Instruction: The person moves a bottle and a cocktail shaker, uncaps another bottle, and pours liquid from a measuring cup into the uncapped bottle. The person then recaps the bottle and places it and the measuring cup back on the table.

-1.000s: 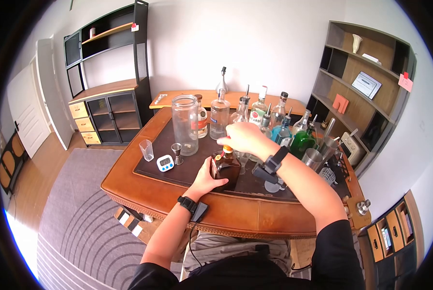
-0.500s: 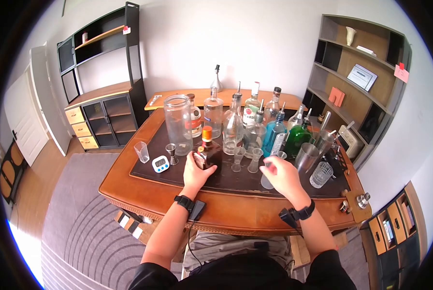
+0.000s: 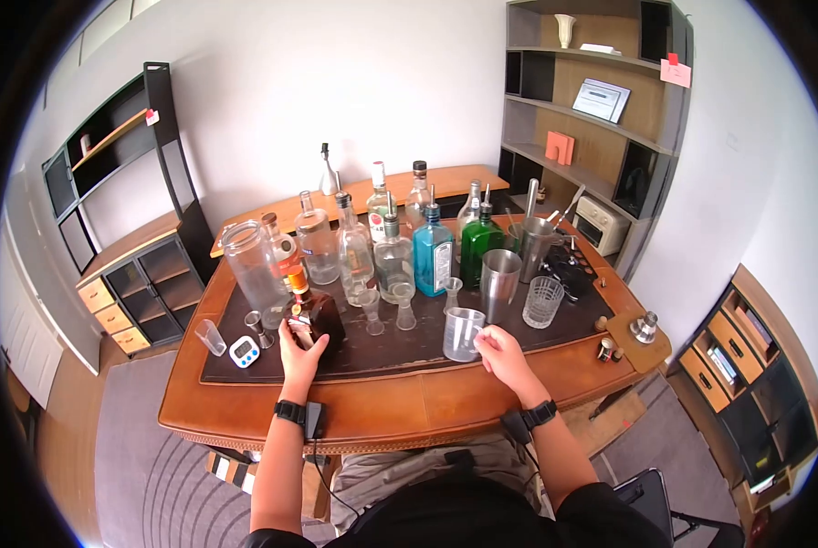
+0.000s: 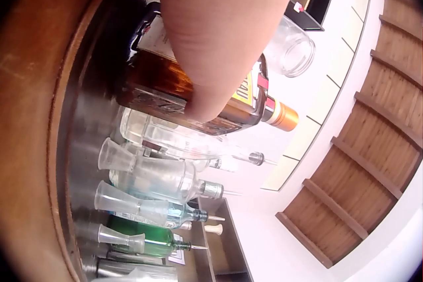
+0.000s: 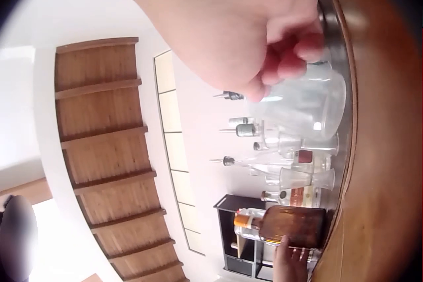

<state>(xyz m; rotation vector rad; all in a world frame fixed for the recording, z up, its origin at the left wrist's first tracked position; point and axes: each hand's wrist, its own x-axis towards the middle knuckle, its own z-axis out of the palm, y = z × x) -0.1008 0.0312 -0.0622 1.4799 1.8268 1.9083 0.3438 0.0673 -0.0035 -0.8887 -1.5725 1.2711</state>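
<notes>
On the left of the desk, my left hand (image 3: 299, 354) grips a square amber liquor bottle (image 3: 327, 318) that stands upright with its orange cap on. In the left wrist view my thumb lies across the front of this bottle (image 4: 155, 83). To the right, my right hand (image 3: 509, 356) pinches the side of a clear plastic measuring cup (image 3: 462, 338) near the desk's front. Curled fingers meet the cup (image 5: 304, 107) in the right wrist view. Between the hands stand several clear hourglass-shaped jiggers (image 3: 405, 309).
Behind stand several bottles, including a blue one (image 3: 432, 256) and a green one (image 3: 478, 251), and a large glass jar (image 3: 256, 274). A steel shaker tin (image 3: 499, 285) and a cut-glass tumbler (image 3: 543, 303) are at right; a timer (image 3: 244, 352) and a metal jigger (image 3: 259, 329) at left.
My right hand left the amber bottle's cap, moved right and took hold of the measuring cup. The left hand stayed on the bottle. The head view turned to the right.
</notes>
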